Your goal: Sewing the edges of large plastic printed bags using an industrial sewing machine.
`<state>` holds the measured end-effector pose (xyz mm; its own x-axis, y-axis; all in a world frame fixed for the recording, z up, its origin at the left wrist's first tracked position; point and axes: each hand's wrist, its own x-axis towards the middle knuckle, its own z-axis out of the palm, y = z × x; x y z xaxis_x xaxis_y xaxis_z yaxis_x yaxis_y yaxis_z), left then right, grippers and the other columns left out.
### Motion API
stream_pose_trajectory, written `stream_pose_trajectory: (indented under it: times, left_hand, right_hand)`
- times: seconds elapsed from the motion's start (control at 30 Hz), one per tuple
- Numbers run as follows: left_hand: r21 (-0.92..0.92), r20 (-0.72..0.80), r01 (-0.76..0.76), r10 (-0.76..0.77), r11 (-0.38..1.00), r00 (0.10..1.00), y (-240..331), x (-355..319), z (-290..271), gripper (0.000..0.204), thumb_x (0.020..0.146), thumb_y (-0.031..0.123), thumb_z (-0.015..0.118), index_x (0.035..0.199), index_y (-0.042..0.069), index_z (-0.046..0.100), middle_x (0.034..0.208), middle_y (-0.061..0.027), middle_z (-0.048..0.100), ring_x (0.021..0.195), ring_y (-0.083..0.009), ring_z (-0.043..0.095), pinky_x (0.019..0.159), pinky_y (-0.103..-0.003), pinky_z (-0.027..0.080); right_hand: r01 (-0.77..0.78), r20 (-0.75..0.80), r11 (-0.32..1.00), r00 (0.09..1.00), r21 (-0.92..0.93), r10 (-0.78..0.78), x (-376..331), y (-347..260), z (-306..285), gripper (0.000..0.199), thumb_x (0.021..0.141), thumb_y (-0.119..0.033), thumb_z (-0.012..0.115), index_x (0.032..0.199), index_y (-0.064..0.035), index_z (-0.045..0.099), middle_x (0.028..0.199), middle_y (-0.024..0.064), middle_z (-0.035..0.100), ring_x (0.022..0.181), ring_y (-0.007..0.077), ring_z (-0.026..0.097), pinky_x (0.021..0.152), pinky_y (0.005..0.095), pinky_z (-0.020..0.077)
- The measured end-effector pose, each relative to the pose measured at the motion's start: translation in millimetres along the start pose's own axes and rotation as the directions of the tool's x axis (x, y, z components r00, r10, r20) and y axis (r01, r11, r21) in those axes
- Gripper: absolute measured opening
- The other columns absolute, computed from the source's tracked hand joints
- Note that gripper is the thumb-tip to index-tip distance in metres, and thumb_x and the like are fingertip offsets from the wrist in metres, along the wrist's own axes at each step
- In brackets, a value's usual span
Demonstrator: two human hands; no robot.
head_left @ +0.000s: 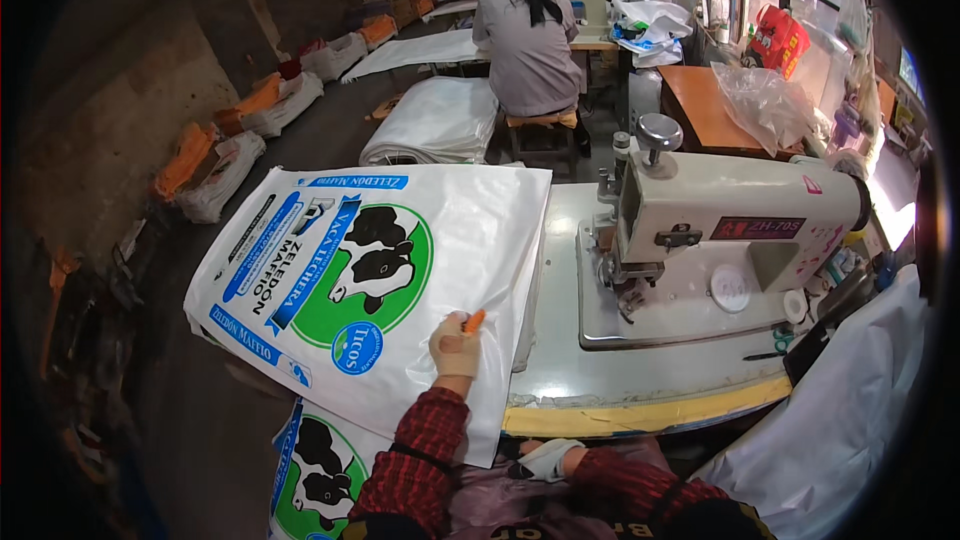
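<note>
A large white sack [480, 240] printed with a cow's head in a green circle lies over the left end of the sewing table. My left hand [455, 350], in a pale glove, rests on its near right part with fingers curled in. A small orange piece [474, 322] shows at the fingertips; whether it is held or is a finger cover cannot be made out. My right hand [548, 460], partly wrapped in white, is low by the table's padded front edge; its fingers are mostly hidden. Under the first sack, another printed sack [325, 480] hangs near my left forearm.
An industrial sewing machine [720, 210] stands on the table [640, 370] to the right, with scissors [783, 338] beside it. White material [840, 400] drapes at the right. Ahead, a person [530, 50] sits on a stool near a stack of white sacks [435, 120]. Bundles [220, 175] line the left wall.
</note>
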<state>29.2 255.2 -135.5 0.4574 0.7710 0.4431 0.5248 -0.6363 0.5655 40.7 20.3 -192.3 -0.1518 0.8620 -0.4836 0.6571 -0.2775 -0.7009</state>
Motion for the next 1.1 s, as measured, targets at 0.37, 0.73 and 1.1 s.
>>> stream_pose_trajectory:
  times: [0.37,0.73,1.1]
  left_hand:
    - [-0.273,0.311,0.307,-0.218,0.912,0.925,69.4,-65.3,-116.2,0.035,0.08,0.031,0.064,0.065,0.001,0.052,0.053,-0.0077,0.046,0.052,-0.0127,0.041,0.048,-0.033,0.034]
    - [0.346,-0.138,-0.195,0.256,0.918,0.957,5.3,26.5,-283.3,0.026,0.079,0.015,0.064,0.062,0.003,0.049,0.054,-0.0133,0.049,0.048,-0.0276,0.048,0.046,-0.037,0.037]
    - [0.6,-0.138,-0.115,0.243,0.792,0.96,5.7,24.6,-334.0,0.015,0.073,0.011,0.064,0.08,0.002,0.054,0.07,-0.0172,0.055,0.063,-0.0358,0.055,0.057,-0.037,0.044]
  right_hand:
    - [0.458,-0.561,0.323,0.677,0.828,0.476,10.2,-43.5,-107.3,0.07,0.077,-0.02,0.067,0.133,-0.001,0.03,0.086,0.006,0.062,0.063,0.0105,0.054,0.053,0.0231,0.0431]
    - [0.545,-0.72,0.473,0.572,0.692,0.393,-26.3,-22.4,-75.5,0.018,0.078,-0.013,0.059,0.093,-0.0029,0.06,0.076,-0.0001,0.059,0.068,0.0067,0.051,0.062,0.021,0.042]
    - [0.644,-0.813,0.5,0.403,0.579,0.42,9.1,-42.5,-132.2,0.045,0.076,-0.02,0.067,0.112,0.0014,0.053,0.102,0.0095,0.06,0.087,0.0198,0.054,0.079,0.0297,0.0433]
